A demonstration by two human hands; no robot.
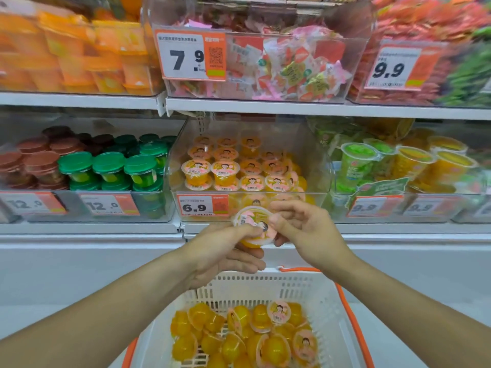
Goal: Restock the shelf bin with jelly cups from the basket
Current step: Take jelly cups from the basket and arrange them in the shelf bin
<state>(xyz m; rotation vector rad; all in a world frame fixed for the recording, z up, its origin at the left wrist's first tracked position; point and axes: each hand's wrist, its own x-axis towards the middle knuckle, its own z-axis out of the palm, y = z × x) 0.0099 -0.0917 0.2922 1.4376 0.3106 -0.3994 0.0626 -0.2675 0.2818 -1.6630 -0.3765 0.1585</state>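
A yellow jelly cup [252, 221] with a pink printed lid is held in front of the clear shelf bin [316, 166], just below its 6.9 price tag. My left hand [225, 251] grips it from below and the left. My right hand [305, 229] pinches its right edge with thumb and fingers. The bin holds several rows of the same cups [225, 171], stacked higher at the left. Beneath my arms, the white basket [326, 296] with orange trim contains several loose jelly cups [239, 338] lying at all angles.
Left of the bin are bins of green-lidded cups [109, 166] and brown-lidded cups [39, 160]. At the right stand green and yellow tall cups [403, 163]. The upper shelf [265, 107] carries bins of wrapped sweets. White cabinet fronts lie below the shelf.
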